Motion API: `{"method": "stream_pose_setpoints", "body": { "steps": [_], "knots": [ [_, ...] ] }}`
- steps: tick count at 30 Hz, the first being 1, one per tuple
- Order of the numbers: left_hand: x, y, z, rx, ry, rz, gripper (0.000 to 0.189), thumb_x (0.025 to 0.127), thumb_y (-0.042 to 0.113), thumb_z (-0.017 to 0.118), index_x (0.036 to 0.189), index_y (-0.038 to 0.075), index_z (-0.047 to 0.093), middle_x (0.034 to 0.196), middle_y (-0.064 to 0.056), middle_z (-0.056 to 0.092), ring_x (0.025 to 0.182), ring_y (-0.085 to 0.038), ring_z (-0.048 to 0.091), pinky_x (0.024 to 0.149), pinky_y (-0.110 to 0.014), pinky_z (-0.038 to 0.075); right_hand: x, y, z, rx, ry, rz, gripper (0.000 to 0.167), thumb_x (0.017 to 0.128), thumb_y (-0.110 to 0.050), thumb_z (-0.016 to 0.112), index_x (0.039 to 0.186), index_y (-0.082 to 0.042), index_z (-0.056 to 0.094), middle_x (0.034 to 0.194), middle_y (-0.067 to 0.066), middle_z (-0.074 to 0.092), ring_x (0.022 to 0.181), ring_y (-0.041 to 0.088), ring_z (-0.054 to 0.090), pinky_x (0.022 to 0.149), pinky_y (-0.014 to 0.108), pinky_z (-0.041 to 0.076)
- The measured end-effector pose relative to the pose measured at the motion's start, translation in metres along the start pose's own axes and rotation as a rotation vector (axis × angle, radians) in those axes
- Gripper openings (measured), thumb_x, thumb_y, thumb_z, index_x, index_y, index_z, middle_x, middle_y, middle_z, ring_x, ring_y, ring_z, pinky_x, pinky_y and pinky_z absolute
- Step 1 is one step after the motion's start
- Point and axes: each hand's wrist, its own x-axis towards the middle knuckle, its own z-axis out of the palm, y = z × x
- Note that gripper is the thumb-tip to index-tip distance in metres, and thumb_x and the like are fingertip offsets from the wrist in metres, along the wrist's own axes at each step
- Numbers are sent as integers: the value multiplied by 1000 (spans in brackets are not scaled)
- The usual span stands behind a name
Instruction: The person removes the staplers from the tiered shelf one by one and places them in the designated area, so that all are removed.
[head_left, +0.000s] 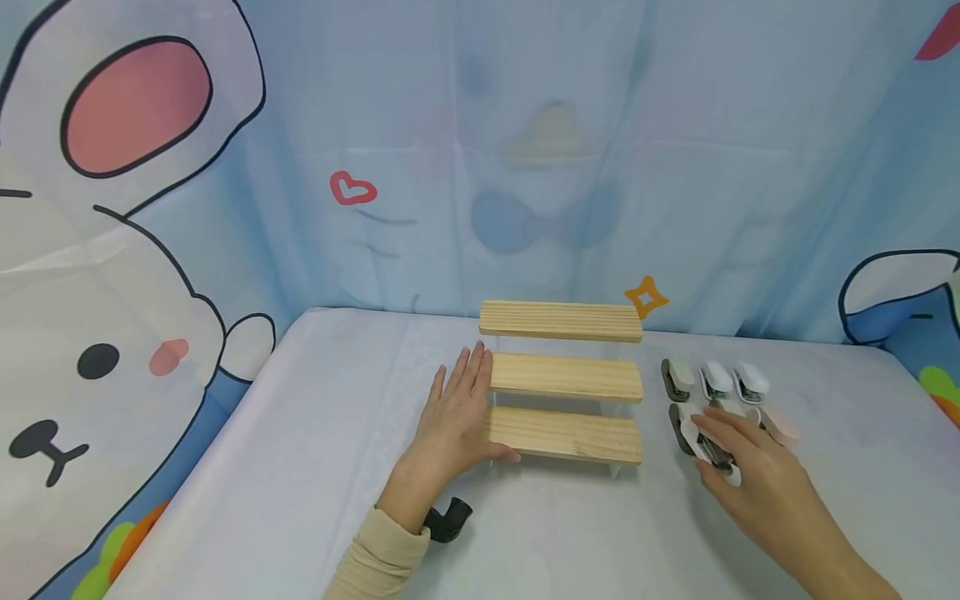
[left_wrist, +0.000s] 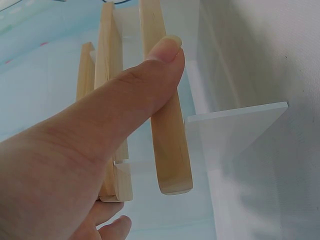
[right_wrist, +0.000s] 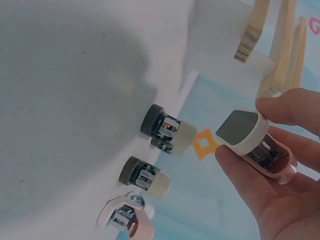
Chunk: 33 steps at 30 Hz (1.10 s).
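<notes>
In the head view my left hand rests at the left end of a three-tier wooden shelf, fingers straight. Its thumb lies across the front edge of the lowest board in the left wrist view. Over on the right, my right hand pinches a mini stapler, white and pink with a grey pad, between thumb and fingers. It appears raised above the other small staplers, among them a grey-and-cream one and a pink-and-white one in the right wrist view.
Behind the right hand stand a grey stapler and two white staplers. Clear supports carry the boards. A black curved object is by the left wrist. A printed curtain hangs behind the white-covered table.
</notes>
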Motion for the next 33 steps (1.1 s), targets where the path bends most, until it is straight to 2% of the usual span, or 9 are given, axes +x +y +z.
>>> {"method": "stream_pose_setpoints", "body": {
  "steps": [7,16,23,33],
  "knots": [
    [0,-1,0,-5,-12,-7,138,62,59,87,160,5,7,168,-9,7,156,-27,8,126,-51,12,-5,3,3,-33,-137,97,56,75,-6,80,127,2,61,128,30,54,108,50,57,80,64,52],
    [0,-1,0,-12,-7,-1,137,61,58,88,159,4,9,168,-11,8,156,-28,10,125,-52,13,-6,5,6,-42,-244,143,55,77,-6,79,127,4,60,129,32,53,108,52,59,80,61,54],
    [-1,0,-1,-10,-5,2,137,62,59,87,159,4,8,168,-10,7,156,-29,9,125,-52,12,-7,9,10,-46,-271,130,55,77,-5,80,127,5,60,125,29,55,104,48,62,78,56,57],
    [0,-1,1,-13,-6,3,137,61,58,88,159,4,8,168,-10,6,156,-29,10,125,-52,12,-8,16,16,-60,-342,156,57,77,-4,80,129,4,59,130,34,48,107,54,58,78,60,55]
  ]
}}
